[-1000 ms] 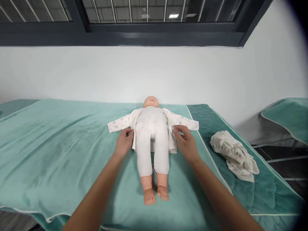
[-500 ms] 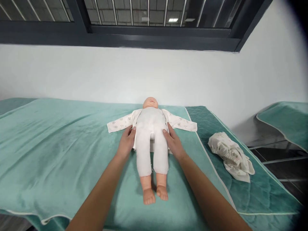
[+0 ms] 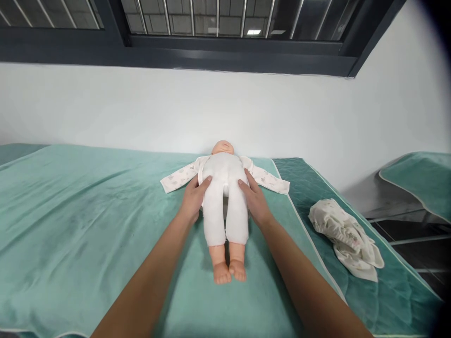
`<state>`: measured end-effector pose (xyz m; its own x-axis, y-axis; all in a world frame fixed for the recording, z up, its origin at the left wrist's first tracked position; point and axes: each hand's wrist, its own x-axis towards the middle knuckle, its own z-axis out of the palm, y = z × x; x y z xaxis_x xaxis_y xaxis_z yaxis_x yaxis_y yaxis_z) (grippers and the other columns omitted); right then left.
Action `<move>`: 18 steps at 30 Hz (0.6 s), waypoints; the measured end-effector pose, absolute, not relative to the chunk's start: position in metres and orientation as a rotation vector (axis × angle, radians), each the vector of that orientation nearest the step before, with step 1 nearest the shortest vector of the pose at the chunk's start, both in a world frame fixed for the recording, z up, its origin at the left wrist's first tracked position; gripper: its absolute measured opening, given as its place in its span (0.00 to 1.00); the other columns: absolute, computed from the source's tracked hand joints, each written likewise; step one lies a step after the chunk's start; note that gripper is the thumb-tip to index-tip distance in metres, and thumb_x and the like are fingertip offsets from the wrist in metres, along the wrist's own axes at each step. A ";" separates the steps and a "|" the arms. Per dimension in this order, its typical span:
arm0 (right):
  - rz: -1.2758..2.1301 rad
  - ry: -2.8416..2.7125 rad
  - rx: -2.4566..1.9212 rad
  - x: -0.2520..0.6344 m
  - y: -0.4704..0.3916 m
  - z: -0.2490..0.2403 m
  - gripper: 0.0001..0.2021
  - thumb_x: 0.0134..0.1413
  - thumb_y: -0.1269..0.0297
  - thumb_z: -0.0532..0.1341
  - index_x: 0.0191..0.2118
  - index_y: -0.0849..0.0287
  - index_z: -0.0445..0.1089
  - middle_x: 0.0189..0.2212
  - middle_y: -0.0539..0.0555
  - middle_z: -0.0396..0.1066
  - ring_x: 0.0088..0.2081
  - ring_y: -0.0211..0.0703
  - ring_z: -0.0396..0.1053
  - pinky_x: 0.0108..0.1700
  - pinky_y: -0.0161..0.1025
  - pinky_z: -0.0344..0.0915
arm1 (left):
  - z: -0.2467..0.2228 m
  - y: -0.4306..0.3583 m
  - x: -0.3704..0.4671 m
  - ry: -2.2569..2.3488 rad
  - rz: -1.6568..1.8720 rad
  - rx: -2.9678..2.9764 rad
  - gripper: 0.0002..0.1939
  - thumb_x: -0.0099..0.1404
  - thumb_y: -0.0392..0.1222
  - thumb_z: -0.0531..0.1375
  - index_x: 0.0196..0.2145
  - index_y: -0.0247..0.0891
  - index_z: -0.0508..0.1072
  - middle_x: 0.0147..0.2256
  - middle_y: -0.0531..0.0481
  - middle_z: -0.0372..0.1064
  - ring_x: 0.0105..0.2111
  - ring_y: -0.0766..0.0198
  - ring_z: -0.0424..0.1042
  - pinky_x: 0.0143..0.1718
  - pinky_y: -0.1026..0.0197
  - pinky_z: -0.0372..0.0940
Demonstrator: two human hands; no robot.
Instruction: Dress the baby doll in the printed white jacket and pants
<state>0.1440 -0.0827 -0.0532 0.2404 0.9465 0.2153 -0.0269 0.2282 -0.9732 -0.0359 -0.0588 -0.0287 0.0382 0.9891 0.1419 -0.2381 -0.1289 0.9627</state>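
A baby doll (image 3: 225, 169) with a white cloth body lies on its back, head toward the wall and bare feet toward me. A white printed baby shirt (image 3: 179, 177) lies behind its back, sleeves spread to both sides and front open. My left hand (image 3: 194, 195) grips the doll's left-side hip, thumb on top and fingers hidden underneath. At the opposite hip, my right hand (image 3: 255, 197) holds the body with its thumb on the upper leg. Whether the fingers also catch the shirt cannot be seen.
A crumpled white printed cloth garment (image 3: 345, 238) lies to the right on the darker quilted cover (image 3: 366, 286). The green sheet (image 3: 88, 225) spreads under the doll. Behind are a white wall (image 3: 141, 108) and a barred window (image 3: 218, 21); a metal frame (image 3: 419, 239) shows at far right.
The doll has shifted slightly away from me, with its feet closer together. My left thumb has come onto its hip. The view has moved a little.
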 end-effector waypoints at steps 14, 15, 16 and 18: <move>0.910 -1.171 -1.241 0.150 -0.097 -0.066 0.38 0.55 0.44 0.62 0.69 0.45 0.52 0.70 0.43 0.45 0.71 0.51 0.41 0.71 0.52 0.43 | -0.047 -0.062 -0.052 1.188 1.270 1.235 0.25 0.61 0.59 0.61 0.51 0.42 0.74 0.49 0.44 0.74 0.47 0.53 0.72 0.46 0.56 0.66; 0.913 -1.180 -1.247 0.150 -0.099 -0.065 0.37 0.55 0.44 0.61 0.69 0.44 0.52 0.70 0.43 0.44 0.71 0.51 0.41 0.72 0.51 0.43 | -0.047 -0.061 -0.052 1.205 1.279 1.221 0.26 0.61 0.60 0.61 0.50 0.41 0.74 0.48 0.45 0.75 0.45 0.54 0.73 0.45 0.56 0.66; 0.916 -1.186 -1.253 0.149 -0.101 -0.063 0.37 0.56 0.45 0.62 0.68 0.44 0.52 0.70 0.43 0.44 0.71 0.50 0.41 0.72 0.51 0.42 | -0.048 -0.059 -0.053 1.216 1.294 1.205 0.26 0.61 0.60 0.61 0.50 0.41 0.74 0.47 0.45 0.75 0.45 0.54 0.73 0.44 0.57 0.66; 0.913 -1.183 -1.251 0.149 -0.101 -0.061 0.35 0.56 0.46 0.62 0.67 0.44 0.55 0.70 0.44 0.47 0.71 0.50 0.43 0.72 0.51 0.41 | -0.048 -0.053 -0.055 1.208 1.314 1.142 0.26 0.61 0.61 0.60 0.47 0.38 0.75 0.45 0.44 0.75 0.44 0.54 0.73 0.44 0.56 0.67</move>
<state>0.1494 -0.1015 -0.0610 0.1951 0.9689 0.1522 0.0976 0.1352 -0.9860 -0.0551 -0.0533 -0.0480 -0.0797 0.9966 0.0218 -0.0622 -0.0268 0.9977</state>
